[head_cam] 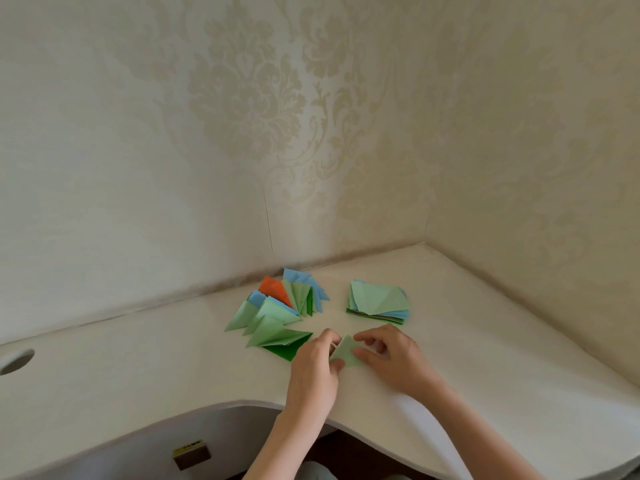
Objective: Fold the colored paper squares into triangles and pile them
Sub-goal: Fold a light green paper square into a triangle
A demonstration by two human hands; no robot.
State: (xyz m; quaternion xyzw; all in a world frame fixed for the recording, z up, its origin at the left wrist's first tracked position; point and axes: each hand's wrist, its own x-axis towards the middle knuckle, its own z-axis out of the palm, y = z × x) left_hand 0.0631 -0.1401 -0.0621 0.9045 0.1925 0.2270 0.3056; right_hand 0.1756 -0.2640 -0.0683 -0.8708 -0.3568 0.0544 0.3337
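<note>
A light green paper (pixel 346 353), partly folded, lies on the white desk (pixel 173 368) between my hands. My left hand (pixel 315 368) pinches its left edge with curled fingers. My right hand (pixel 391 358) grips its right side, thumb and fingers curled on it. Behind and to the left fans out a pile of folded triangles (pixel 277 313) in light green, dark green, blue and orange. A stack of unfolded squares (pixel 379 301), light green on top, lies at the back right.
The desk sits in a wallpapered corner, walls close behind and to the right. A round cable hole (pixel 15 361) is at the far left. The desk's curved front edge runs just under my wrists. A small brown box (pixel 191 453) lies below the desk.
</note>
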